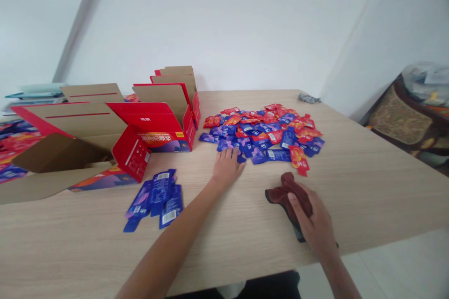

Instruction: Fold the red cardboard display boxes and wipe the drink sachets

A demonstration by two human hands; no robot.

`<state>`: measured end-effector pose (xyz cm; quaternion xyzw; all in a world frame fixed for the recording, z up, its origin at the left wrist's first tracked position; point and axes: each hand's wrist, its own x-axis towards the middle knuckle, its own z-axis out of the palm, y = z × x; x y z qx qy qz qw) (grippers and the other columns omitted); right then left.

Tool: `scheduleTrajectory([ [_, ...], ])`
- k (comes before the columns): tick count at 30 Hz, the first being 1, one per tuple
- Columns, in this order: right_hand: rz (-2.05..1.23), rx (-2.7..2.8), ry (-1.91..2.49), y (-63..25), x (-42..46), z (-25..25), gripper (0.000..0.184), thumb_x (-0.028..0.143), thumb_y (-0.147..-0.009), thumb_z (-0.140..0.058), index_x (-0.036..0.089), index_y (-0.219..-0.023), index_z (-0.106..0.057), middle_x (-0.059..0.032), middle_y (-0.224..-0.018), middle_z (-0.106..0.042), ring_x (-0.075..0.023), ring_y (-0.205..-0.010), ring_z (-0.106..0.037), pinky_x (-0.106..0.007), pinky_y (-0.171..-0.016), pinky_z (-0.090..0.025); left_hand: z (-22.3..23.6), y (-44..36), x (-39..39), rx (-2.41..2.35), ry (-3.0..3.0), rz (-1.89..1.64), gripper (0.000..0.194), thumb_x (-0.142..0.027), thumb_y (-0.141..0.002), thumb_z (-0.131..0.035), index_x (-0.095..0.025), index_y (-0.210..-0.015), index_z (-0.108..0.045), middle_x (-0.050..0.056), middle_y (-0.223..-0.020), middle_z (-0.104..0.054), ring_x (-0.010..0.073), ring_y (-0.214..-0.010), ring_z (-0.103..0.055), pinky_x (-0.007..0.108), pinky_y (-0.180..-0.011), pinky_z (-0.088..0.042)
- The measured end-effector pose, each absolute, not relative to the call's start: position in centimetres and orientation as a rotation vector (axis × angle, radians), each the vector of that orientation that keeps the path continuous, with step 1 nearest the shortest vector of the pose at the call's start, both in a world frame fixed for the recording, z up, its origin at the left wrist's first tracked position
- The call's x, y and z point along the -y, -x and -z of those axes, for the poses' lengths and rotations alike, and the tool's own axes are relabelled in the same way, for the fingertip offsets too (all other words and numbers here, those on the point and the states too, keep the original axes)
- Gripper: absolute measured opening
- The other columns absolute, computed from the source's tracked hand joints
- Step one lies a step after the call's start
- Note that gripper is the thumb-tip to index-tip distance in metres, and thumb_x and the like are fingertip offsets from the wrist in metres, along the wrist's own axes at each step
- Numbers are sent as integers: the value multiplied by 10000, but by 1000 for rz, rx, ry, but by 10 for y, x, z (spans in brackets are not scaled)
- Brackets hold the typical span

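My left hand [227, 167] reaches the near edge of a pile of blue and red sachets [261, 126]. Its fingers are stretched out, with the tips over blue sachets and the thumb apart. In my right hand [317, 224] is a bunched brown cloth [293, 191] with a dark edging, gripped between thumb and fingers just above the table. A few blue sachets [161, 191] lie overlapping to the left of my left forearm.
An open red carton [135, 152] with raised flaps stands at the left, and more open cartons [164, 126] are behind it. More sachets [16, 149] lie at the far left. A crumpled grey item [308, 98] rests near the wall. A patterned chair [396, 107] holds plastic bags beyond the table [372, 187].
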<state>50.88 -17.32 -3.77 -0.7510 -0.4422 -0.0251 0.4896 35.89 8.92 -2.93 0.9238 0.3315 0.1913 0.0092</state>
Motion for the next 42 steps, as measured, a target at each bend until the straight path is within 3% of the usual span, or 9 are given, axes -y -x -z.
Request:
scheduleTrajectory([
  [6,51,1060,1819,-509,174,38,440,535,-977,-593,278,-1333,-620,-78,-1281,-690,-283,-1188,-644,-463,-1055,-493,14,-331,-82,-822,-2953,-523,652,-721,-907,-637,-202,-1301,-654,135,-1276,-602,330,-1232,-540,489,-1082,-390],
  [9,56,1054,1834,-509,174,38,452,541,-976,-593,264,-1332,-619,-85,-1282,-688,-285,-1192,-640,-464,-1049,-495,14,-323,-75,-765,-2949,-520,571,-661,-940,-641,-169,-1229,-661,139,-1295,-596,315,-1232,-546,462,-1051,-416],
  [12,64,1050,1837,-510,174,39,455,542,-977,-597,261,-1334,-619,-84,-1279,-689,-278,-1183,-643,-457,-1038,-497,16,-315,-60,-665,-2955,-496,495,-585,-981,-632,-166,-1244,-646,127,-1313,-619,290,-1239,-567,444,-1068,-411],
  [19,108,1025,1830,-513,174,40,457,547,-971,-605,255,-1320,-640,-85,-1267,-697,-275,-1169,-648,-451,-1026,-494,13,-264,7,-417,-2970,-366,669,-725,-936,-592,-218,-1373,-606,115,-1401,-612,316,-1320,-548,476,-1129,-375],
  [28,141,1035,1832,-511,178,34,450,523,-974,-608,252,-1331,-643,-92,-1244,-702,-276,-1136,-654,-455,-1009,-497,-7,-210,64,-184,-2836,-239,487,-600,-1019,-536,-178,-1243,-635,129,-1409,-620,303,-1486,-421,468,-1215,-329],
  [31,163,1045,1836,-510,178,34,457,525,-973,-606,243,-1331,-645,-100,-1234,-705,-276,-1122,-657,-451,-992,-503,-5,-201,68,-244,-2849,-306,347,-478,-1048,-542,-180,-1189,-649,108,-1394,-638,303,-1496,-407,490,-1221,-321],
  [34,151,1046,1832,-510,177,36,449,528,-967,-615,236,-1306,-657,-98,-1232,-707,-276,-1132,-657,-459,-1011,-498,3,-188,80,-358,-2912,-466,233,-342,-1072,-523,-209,-1197,-668,81,-1373,-656,299,-1432,-482,483,-1152,-406],
  [38,118,994,1809,-507,177,28,449,517,-973,-614,241,-1326,-642,-91,-1258,-704,-279,-1159,-660,-467,-1028,-497,18,-166,104,-412,-2967,-624,280,-342,-1077,-524,-192,-1256,-678,113,-1321,-671,281,-1277,-604,428,-1042,-523],
  [42,129,1140,1738,-481,173,-2,421,459,-997,-601,257,-1366,-611,-90,-1269,-697,-274,-1169,-657,-433,-1002,-514,30,-152,120,-424,-3020,-679,292,-258,-1086,-498,-182,-1304,-677,91,-1329,-684,253,-1251,-629,393,-1039,-545],
])
